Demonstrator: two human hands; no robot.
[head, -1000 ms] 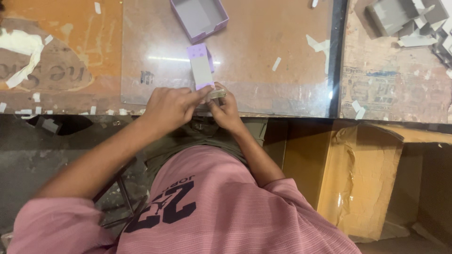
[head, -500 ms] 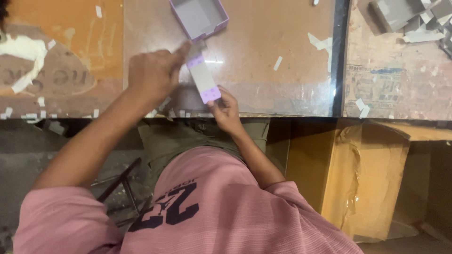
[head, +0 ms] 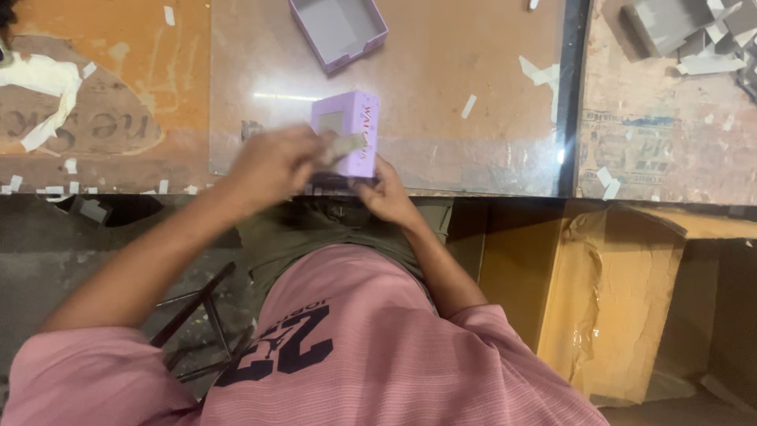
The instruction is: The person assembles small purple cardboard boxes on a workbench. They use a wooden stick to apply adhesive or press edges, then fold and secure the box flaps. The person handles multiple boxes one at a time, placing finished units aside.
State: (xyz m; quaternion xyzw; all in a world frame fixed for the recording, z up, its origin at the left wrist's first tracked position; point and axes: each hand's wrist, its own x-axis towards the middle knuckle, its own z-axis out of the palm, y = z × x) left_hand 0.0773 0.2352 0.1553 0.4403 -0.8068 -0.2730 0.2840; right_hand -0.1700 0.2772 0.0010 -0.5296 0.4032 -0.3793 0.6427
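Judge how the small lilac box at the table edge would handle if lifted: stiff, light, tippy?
The lilac box looks like thin card, so probably light and crushable. Its flat faces suggest it will not roll. Both hands, left and right, hold it, hinting it shifts easily.

Lilac box point(head: 347, 130), pink striped shirt point(head: 371, 355)

We see warm, fairly bright light on the worktop point(head: 473, 158), with a streak of glare on the glass sheet point(head: 276, 97) and a small bright glint near its right edge. The left hand point(head: 268, 170) is smeared by motion blur. Below the worktop edge, the floor point(head: 47, 252) lies dim.
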